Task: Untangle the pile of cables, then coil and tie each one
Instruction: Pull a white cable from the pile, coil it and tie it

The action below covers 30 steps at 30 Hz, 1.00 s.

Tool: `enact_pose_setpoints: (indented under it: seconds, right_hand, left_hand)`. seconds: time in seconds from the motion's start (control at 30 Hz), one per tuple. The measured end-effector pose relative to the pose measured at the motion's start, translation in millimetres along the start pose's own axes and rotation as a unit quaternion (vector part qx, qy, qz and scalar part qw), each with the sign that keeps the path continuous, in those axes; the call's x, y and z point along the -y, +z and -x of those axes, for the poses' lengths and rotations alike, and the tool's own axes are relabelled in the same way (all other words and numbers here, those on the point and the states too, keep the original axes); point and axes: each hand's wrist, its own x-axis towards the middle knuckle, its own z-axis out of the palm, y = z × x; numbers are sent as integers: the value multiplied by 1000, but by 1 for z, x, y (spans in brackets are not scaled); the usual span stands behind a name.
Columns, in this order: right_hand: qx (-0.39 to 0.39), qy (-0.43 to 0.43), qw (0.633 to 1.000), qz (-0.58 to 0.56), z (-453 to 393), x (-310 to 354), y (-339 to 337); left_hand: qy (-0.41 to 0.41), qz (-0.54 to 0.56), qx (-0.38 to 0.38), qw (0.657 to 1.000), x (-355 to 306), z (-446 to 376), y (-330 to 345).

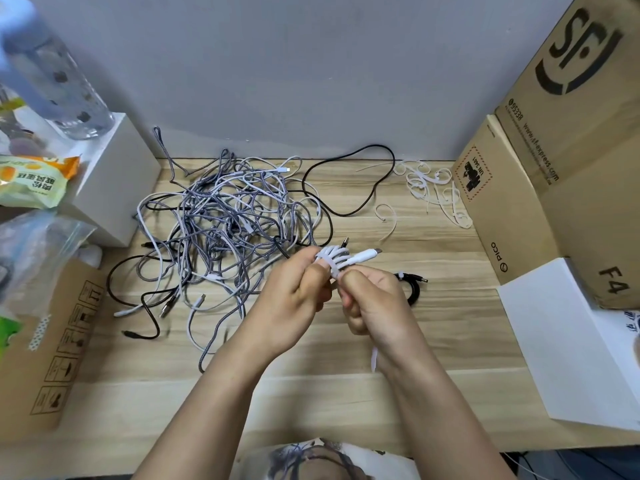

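**Cable pile still a mess, one white coil in hand**

Big tangled cable pile [221, 230] sprawls across the wooden desk [346, 393]. Above it, left hand [291, 299] and right hand [374, 303] both pinch a coiled white cable [334, 258], zip tie [374, 356] dangling below.

Mostly hidden behind the right hand [372, 299]: a coiled black cable [412, 289], only one arc and a plug tip showing. Buried inside both fists: most of the white cable bundle [334, 258] and the tie's closure. Blurred and cut by the top-left corner: a clear bottle [52, 71]. Cropped at the right edge: cardboard boxes [571, 150]. Impossible to trace: single strands within the tangled pile [225, 220].
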Motion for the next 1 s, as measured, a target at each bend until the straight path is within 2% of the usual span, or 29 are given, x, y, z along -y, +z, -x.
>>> enact_pose_setpoints:
  seconds: [0.17, 0.33, 0.43, 0.57, 0.83, 1.0]
  right_hand:
    - [-15, -63, 998, -13, 5, 10, 0]
    - [29, -27, 996, -85, 7, 10, 2]
    - [56, -45, 997, -26, 9, 10, 1]
    - [37, -103, 991, 72, 10, 9, 2]
    - [-49, -115, 989, 82, 10, 2, 11]
    - [-56, -127, 986, 91, 6, 1, 4]
  left_hand:
    - [-51, 94, 27, 994, -9, 4, 4]
    - [-14, 153, 88, 984, -6, 1, 1]
    - [-47, 179, 93, 978, -5, 0, -1]
    - [-73, 181, 74, 978, -6, -1, 0]
    - [-60, 112, -31, 991, -7, -11, 9]
    - [-41, 102, -72, 991, 0, -19, 15]
